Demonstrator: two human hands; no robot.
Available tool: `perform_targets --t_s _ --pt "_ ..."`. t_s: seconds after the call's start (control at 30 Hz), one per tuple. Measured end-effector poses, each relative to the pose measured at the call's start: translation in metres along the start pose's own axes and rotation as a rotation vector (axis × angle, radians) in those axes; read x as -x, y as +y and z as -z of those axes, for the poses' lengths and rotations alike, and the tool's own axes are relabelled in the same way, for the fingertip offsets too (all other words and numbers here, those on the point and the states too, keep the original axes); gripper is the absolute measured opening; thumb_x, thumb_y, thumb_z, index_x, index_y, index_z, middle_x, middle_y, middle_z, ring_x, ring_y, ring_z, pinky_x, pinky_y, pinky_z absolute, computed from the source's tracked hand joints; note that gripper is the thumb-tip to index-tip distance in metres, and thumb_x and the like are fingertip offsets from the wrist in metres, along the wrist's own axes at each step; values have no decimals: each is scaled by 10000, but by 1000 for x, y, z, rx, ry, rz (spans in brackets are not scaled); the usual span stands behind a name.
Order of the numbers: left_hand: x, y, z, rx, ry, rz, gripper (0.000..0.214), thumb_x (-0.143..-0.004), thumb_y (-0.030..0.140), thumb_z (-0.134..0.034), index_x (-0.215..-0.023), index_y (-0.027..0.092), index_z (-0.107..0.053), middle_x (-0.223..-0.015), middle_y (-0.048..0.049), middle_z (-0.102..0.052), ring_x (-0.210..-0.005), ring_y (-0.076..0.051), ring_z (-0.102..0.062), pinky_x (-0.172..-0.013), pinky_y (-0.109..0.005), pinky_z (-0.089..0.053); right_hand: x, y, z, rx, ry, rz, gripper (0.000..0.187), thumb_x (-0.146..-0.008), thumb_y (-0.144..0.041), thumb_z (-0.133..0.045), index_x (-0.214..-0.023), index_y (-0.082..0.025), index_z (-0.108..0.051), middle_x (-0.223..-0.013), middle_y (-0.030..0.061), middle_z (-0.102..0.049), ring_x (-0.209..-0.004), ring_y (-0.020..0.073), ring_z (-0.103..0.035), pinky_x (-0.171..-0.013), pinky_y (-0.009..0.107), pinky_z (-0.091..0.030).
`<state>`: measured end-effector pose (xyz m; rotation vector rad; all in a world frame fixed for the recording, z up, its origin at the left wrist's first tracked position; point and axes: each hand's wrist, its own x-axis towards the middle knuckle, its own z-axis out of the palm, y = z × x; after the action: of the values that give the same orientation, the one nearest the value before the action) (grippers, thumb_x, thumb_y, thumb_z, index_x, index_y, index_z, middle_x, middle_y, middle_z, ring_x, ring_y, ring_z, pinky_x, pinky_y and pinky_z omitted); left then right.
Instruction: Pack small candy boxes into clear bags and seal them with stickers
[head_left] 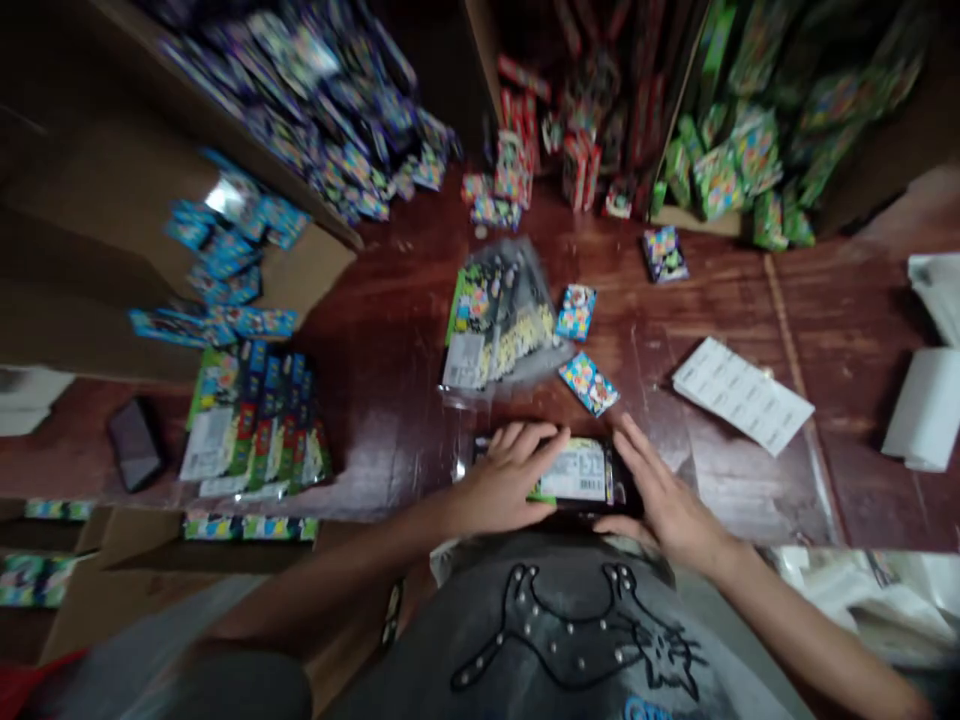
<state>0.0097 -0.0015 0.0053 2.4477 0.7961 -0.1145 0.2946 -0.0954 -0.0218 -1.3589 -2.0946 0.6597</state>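
Observation:
A clear-wrapped bundle of small packets (579,474) with a white barcode label lies at the near edge of the dark red wooden table (390,340). My left hand (510,478) lies flat on its left part, fingers stretched out. My right hand (660,490) presses against its right end with straight fingers. Just beyond them sit two loose blue packets (576,312) (589,383) and another clear bag of packets (495,320).
A finished bundle (255,420) and a dark phone (135,442) lie at the left. Cardboard boxes hold blue (225,250), purple (330,90), red (577,130) and green (735,150) packets. A label sheet (742,394) and white paper rolls (926,410) are at the right.

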Motion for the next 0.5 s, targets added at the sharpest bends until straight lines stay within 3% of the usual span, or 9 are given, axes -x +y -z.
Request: perform_targets --t_s 0.07,0.1,0.17,0.23,0.3,0.33,0.4,0.5 --pt "0 2 2 -47 -30 30 1033 -856 442 -812 -1714 177 -302 -1548 -208 -551 -1386 -413 -526 -1164 -564 -477 0 -6 -6 37 191 -120 974 -970 -550 -723 -1754 -333 -187 -1480 240 -639 -1336 470 -674 -1065 817 -565" --pt "-1 3 4 -80 -39 31 1033 -855 470 -825 -1704 165 -324 -1539 -213 -566 -1383 -418 -538 -1161 -571 -483 -1 -9 -8 36 228 -136 942 -971 -550 -719 -1743 -356 -216 -1334 202 -722 -1226 471 -724 -1073 879 -512" --pt "-4 2 15 -136 -66 -20 1036 -863 574 -827 -1681 138 -363 -1520 -221 -594 -1377 -429 -561 -1162 -588 -484 -5 -11 -4 -2 153 -89 944 -995 -550 -680 -1757 -345 -161 -1135 136 -798 -1113 461 -761 -1116 954 -394" --pt "-17 -7 37 -148 -116 -173 986 -859 680 -805 -1608 136 -467 -1483 -205 -634 -1353 -414 -594 -1159 -571 -494 -18 -3 14 -29 69 -40 983 -1027 -515 -641 -1774 -291 -43 -1129 114 -826 -1141 434 -765 -1176 938 -336" --pt "-46 -27 72 -152 -127 -337 789 -905 672 -766 -1492 178 -581 -1458 -169 -665 -1326 -373 -623 -1147 -524 -512 -43 22 46 56 157 -63 938 -1050 -467 -616 -1772 -274 -49 -1223 129 -816 -1194 404 -753 -1210 872 -361" --pt "-68 -41 93 -170 -88 -381 648 -958 617 -733 -1446 207 -612 -1467 -150 -666 -1327 -354 -627 -1145 -511 -513 -59 41 66 149 248 -102 868 -1052 -462 -613 -1758 -279 -142 -1295 152 -789 -1224 399 -738 -1200 823 -412" --pt "-127 -73 134 -215 153 -301 469 -1045 455 -649 -1450 226 -599 -1499 -145 -640 -1392 -340 -587 -1193 -539 -475 -97 87 110 393 385 -183 769 -1037 -511 -611 -1685 -200 -339 -1465 240 -679 -1314 433 -667 -1114 721 -525" --pt "-227 -115 180 -128 566 -45 711 -976 558 -734 -1535 185 -502 -1560 -158 -563 -1470 -367 -494 -1257 -608 -412 -152 154 161 675 382 -431 707 -1016 -484 -620 -1554 -41 -498 -1487 326 -605 -1365 469 -581 -1117 666 -506"
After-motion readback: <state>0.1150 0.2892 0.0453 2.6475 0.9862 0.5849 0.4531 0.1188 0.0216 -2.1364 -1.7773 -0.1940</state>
